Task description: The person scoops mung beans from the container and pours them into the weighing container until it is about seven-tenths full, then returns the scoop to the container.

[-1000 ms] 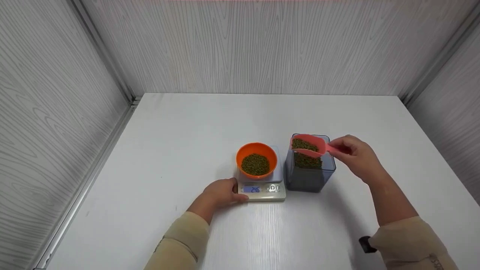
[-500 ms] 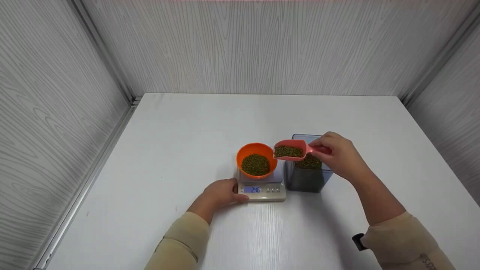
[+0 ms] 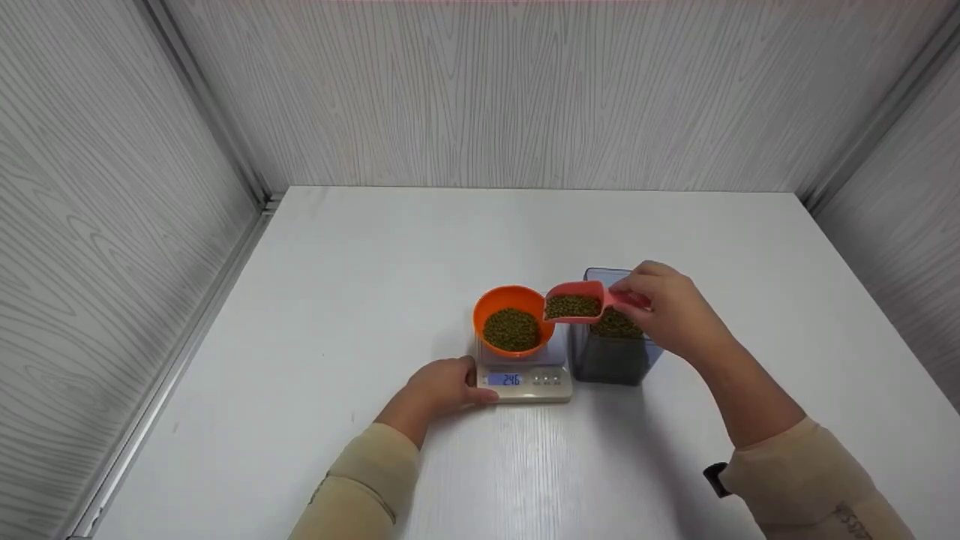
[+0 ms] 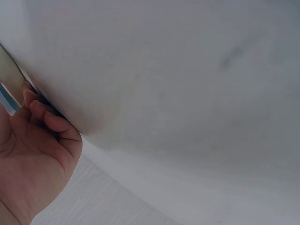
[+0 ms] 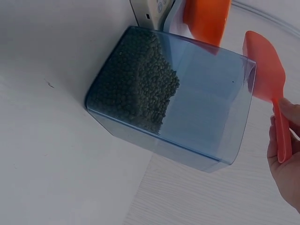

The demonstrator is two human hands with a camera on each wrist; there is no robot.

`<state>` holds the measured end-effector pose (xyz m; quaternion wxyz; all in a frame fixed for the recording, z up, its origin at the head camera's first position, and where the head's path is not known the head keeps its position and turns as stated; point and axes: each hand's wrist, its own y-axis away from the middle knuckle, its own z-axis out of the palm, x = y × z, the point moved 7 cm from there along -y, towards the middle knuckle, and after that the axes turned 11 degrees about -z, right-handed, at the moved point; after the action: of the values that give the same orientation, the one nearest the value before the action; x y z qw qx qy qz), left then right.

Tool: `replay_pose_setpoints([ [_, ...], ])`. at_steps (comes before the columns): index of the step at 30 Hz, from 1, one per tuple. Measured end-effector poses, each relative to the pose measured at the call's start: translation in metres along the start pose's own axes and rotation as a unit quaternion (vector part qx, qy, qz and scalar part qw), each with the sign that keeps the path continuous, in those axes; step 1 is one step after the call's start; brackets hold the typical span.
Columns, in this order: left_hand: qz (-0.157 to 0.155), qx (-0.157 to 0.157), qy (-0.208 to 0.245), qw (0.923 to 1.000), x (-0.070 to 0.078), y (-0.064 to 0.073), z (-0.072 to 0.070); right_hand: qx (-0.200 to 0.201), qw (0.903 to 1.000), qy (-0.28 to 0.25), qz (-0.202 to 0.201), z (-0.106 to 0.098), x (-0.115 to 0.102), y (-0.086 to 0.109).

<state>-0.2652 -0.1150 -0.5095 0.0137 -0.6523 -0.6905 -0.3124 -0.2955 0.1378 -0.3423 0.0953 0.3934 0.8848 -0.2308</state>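
My right hand (image 3: 669, 309) pinches the handle of a red scoop (image 3: 590, 288), which carries small green beans that look like mung beans. The scoop is level, its lip at the right rim of an orange bowl (image 3: 493, 301). Beans lie in the bottom of that bowl, which rests on a white kitchen scale (image 3: 540, 395) whose display reads 246. At the scale's left front corner, my left hand (image 3: 442, 384) holds the edge, thumb along the front; curled fingers (image 4: 44, 110) touch its side in the left wrist view. Below the scoop stands a clear bluish container (image 5: 201, 98), partly filled with beans.
The container (image 3: 611, 365) stands upright close to the scale's right side. A white table (image 3: 360, 262) carries everything, with a grey wood-grain panel (image 3: 480, 97) behind it and similar panels on both sides.
My right hand has moved the loaded scoop left, from above the container to the bowl's right rim. My left hand, the scale and its reading are unchanged.
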Motion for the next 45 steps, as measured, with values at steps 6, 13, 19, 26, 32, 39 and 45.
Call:
replay_pose_setpoints([
  [6, 0.001, 0.000, -0.006, 1.0000, -0.001, -0.002, 0.000, 0.009, 0.9988, 0.023, -0.042, -0.003, -0.008, -0.004],
  [13, 0.009, 0.003, -0.003, 1.0000, 0.000, 0.000, 0.000, 0.012, 0.9980, 0.031, -0.055, -0.004, -0.012, -0.006],
  [19, 0.011, 0.009, -0.005, 0.9999, 0.002, 0.001, 0.000, 0.010, 0.9979, 0.036, -0.054, -0.004, -0.012, -0.005],
  [26, 0.009, 0.008, -0.008, 0.9999, 0.001, 0.000, 0.000, 0.010, 0.9980, 0.034, -0.051, -0.005, -0.012, -0.007],
  [32, 0.009, 0.008, -0.008, 0.9999, 0.002, 0.002, 0.000, 0.013, 0.9973, 0.041, -0.060, -0.002, -0.015, -0.011],
  [39, 0.012, 0.011, -0.011, 0.9998, 0.003, 0.003, -0.001, 0.022, 0.9964, 0.056, -0.060, 0.000, -0.021, -0.016],
  [45, 0.010, 0.014, -0.010, 0.9998, 0.002, 0.002, -0.001, 0.042, 0.9941, 0.055, -0.084, 0.000, -0.028, -0.019],
])
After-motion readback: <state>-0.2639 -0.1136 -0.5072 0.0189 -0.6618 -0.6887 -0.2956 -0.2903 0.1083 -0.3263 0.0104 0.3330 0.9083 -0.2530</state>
